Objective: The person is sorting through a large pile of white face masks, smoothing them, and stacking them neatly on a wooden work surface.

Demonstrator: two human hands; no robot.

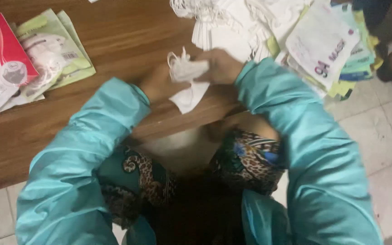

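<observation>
Teal sleeves (323, 149) fill the foreground, above the table (128, 41) edge. Both hands, left (157, 84) and right (221, 67), grasp one white mask (188, 84) over that edge, seemingly folded. Mask packets (32, 59) left, mask pile (250, 22) beyond.

A soft, matt white cloth face mask (188, 81) over a smooth wood-grain worktop (114, 36); glossy plastic mask packets (28, 54) lie left, slick teal fabric sleeves (91, 145) and pale matt floor tiles (386, 149) below.

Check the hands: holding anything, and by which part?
Both hold one white face mask: right hand grips its bunched top by the ear loops, left hand its left side. Blurred, fingers unclear.
</observation>
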